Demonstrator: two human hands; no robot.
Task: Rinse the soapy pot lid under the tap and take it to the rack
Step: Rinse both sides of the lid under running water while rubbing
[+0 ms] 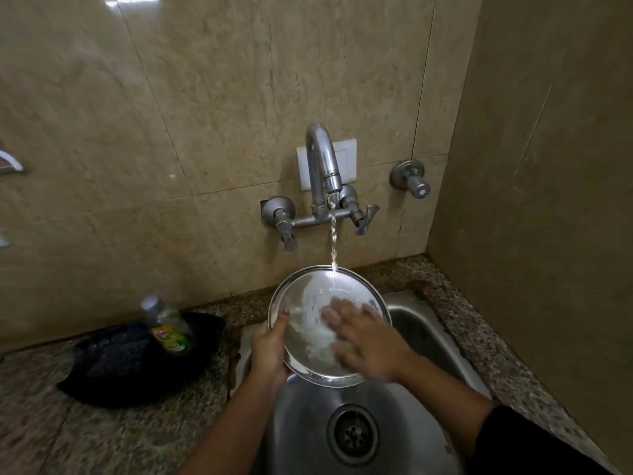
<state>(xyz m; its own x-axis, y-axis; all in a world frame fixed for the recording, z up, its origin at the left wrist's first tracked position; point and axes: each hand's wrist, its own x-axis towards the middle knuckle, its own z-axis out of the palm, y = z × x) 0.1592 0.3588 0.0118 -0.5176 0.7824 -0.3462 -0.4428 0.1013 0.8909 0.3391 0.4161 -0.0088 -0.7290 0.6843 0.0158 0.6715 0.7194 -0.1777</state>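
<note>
The rinse looks to be in its middle, with the carry to the rack not yet begun; no rack is in view. The left hand clamps the lid by its rim at nine o'clock, thumb on the inner face, fingers hidden behind. The lid is tilted toward the camera over the sink, and water from the tap strikes it near twelve o'clock. A pale smear at the lid's centre may be foam or glare; I cannot tell which. The right hand lies flat and open on the lid from four o'clock, holding nothing, blurred as if rubbing.

On the speckled stone counter, at nine o'clock from the sink, a dark pan holds a soap bottle. The drain sits at six o'clock. Beige tiles back the sink, and a spare valve sticks out at two o'clock from the tap. A side wall closes the corner on the right.
</note>
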